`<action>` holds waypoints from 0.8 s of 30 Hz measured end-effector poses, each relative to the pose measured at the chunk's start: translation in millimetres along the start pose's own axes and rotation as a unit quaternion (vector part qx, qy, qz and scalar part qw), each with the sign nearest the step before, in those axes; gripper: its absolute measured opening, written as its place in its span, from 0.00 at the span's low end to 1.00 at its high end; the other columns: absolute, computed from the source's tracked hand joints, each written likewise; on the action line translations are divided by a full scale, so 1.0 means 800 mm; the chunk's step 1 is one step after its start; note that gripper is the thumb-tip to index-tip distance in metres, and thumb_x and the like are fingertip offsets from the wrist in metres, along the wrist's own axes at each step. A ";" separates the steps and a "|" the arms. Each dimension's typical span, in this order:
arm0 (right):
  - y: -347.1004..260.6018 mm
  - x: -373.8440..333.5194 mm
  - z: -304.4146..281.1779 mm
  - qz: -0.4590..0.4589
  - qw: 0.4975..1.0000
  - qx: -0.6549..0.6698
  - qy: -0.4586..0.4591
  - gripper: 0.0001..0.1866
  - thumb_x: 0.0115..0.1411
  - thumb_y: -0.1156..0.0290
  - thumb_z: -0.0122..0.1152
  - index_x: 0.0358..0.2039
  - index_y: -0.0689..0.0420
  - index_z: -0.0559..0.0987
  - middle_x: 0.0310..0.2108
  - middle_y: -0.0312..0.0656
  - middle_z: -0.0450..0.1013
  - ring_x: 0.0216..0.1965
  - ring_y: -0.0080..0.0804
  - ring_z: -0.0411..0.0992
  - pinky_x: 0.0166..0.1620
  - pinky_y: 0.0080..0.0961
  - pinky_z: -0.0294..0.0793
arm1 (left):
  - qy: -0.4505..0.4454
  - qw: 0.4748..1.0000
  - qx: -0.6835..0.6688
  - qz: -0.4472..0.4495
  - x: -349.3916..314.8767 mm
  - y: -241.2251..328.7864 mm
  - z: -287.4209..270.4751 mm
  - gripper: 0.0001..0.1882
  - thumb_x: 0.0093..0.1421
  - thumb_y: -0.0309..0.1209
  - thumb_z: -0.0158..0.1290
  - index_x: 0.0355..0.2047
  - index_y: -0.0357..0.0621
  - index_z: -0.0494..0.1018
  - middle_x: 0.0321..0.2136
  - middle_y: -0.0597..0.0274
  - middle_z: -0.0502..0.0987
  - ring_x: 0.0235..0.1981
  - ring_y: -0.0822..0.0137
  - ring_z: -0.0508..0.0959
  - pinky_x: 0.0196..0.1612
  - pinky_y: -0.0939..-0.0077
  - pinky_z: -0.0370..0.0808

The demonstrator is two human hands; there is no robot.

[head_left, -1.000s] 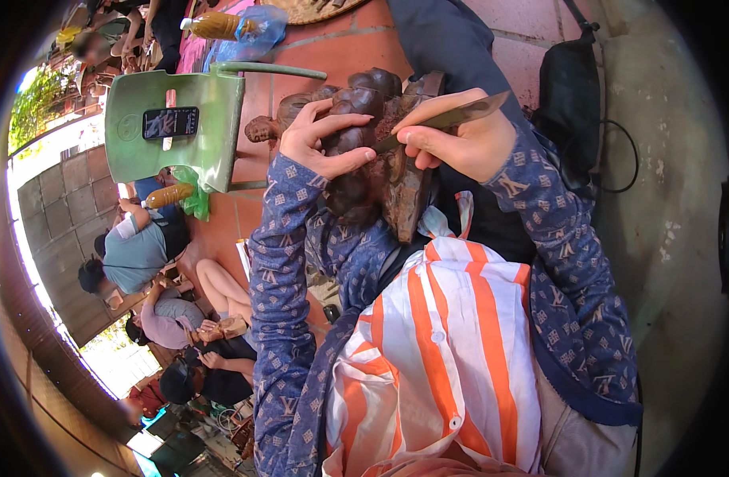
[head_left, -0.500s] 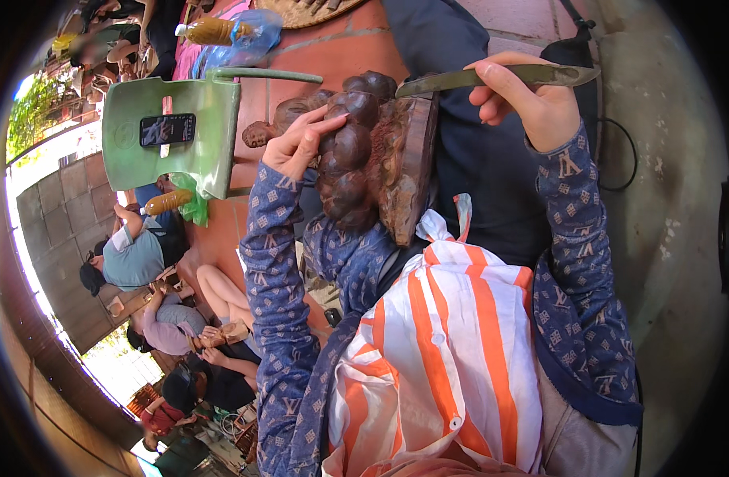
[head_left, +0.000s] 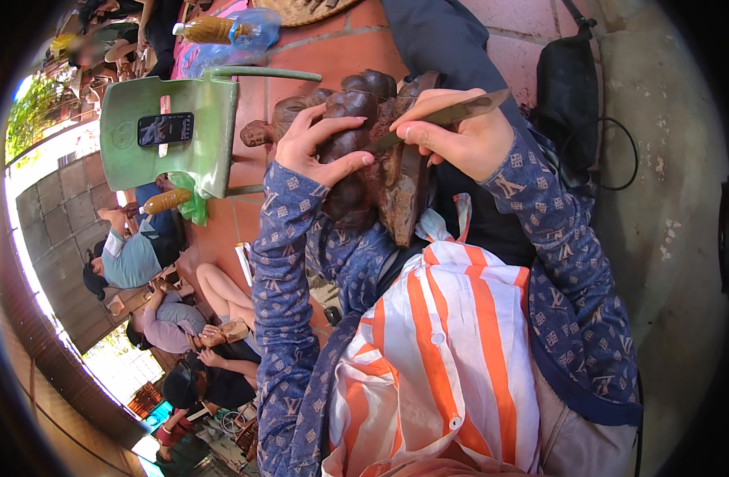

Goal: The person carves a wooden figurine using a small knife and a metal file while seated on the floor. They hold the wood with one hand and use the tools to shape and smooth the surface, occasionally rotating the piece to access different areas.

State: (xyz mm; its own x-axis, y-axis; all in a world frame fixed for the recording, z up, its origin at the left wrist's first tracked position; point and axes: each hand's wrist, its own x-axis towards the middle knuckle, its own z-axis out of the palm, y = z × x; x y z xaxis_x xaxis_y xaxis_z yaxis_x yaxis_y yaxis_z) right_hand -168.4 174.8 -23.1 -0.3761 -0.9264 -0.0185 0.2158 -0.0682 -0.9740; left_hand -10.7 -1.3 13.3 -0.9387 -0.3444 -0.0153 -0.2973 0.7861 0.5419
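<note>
A dark brown wood carving [head_left: 351,203] with rounded lumps, a small carved head at its left end and a rough, flat-edged base rests across my lap. My left hand [head_left: 312,147] grips its lumpy side, fingers spread over the top and thumb toward the middle. In my right hand [head_left: 464,139] is a long flat carving knife [head_left: 464,110], held like a pencil. Its narrow tip meets the carving beside my left thumb, in the reddish rough groove between the lumps and the base. My right fingers cover part of the knife and of the base.
To the left stands a green plastic chair [head_left: 213,135] with a phone [head_left: 165,129] on its seat. Bottles of brown liquid [head_left: 209,30] lie near it. Several people sit working farther left. A black bag [head_left: 567,83] and a cable are at the right, beside a grey surface.
My right hand has come left and down with the knife, bringing its tip from the base's far end into the groove. My left thumb has spread toward the tip.
</note>
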 end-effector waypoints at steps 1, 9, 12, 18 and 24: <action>0.000 0.000 -0.002 -0.012 1.000 -0.024 0.009 0.07 0.59 0.73 0.58 0.33 0.62 0.80 0.25 0.34 0.70 0.24 0.17 0.69 0.26 0.13 0.71 | 0.018 1.000 -0.014 -0.005 0.000 0.000 0.005 0.25 0.41 0.34 0.69 0.42 0.46 0.78 0.46 0.48 0.73 0.47 0.58 0.74 0.48 0.71 0.70; -0.006 -0.001 -0.003 -0.034 0.998 -0.055 0.012 0.07 0.59 0.73 0.59 0.31 0.63 0.80 0.24 0.34 0.70 0.22 0.17 0.69 0.25 0.13 0.70 | 0.085 0.995 0.007 -0.041 -0.002 0.007 0.021 0.23 0.35 0.42 0.71 0.33 0.49 0.80 0.40 0.51 0.74 0.43 0.56 0.75 0.46 0.68 0.73; -0.001 0.002 0.000 -0.002 1.000 -0.012 0.007 0.07 0.59 0.72 0.59 0.31 0.63 0.80 0.24 0.34 0.71 0.22 0.17 0.70 0.25 0.14 0.70 | 0.019 0.997 -0.070 -0.033 0.005 0.000 0.003 0.24 0.35 0.42 0.71 0.33 0.49 0.80 0.40 0.51 0.75 0.43 0.56 0.76 0.46 0.69 0.73; -0.001 0.003 0.000 -0.106 0.985 -0.123 0.063 0.06 0.55 0.73 0.61 0.27 0.63 0.80 0.21 0.40 0.73 0.21 0.25 0.74 0.24 0.19 0.70 | 0.102 0.991 0.041 -0.073 -0.001 0.012 0.028 0.24 0.35 0.41 0.71 0.36 0.50 0.81 0.43 0.48 0.74 0.46 0.56 0.76 0.47 0.69 0.73; -0.009 0.001 0.005 -0.017 1.000 -0.019 -0.015 0.06 0.58 0.73 0.60 0.30 0.63 0.80 0.25 0.35 0.71 0.22 0.19 0.71 0.26 0.15 0.70 | 0.015 0.998 -0.053 -0.035 0.004 0.000 -0.001 0.24 0.35 0.41 0.72 0.34 0.49 0.81 0.42 0.48 0.75 0.43 0.56 0.77 0.46 0.69 0.73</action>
State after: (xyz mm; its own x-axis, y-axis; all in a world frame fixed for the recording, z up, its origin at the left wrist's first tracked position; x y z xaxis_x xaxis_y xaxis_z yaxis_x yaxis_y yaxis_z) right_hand -166.8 173.4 -15.5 -0.3548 -0.9347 0.0203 0.1693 -0.0856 -0.9818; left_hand -13.5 -2.4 13.7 -0.9101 -0.4131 -0.0317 -0.3400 0.7009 0.6270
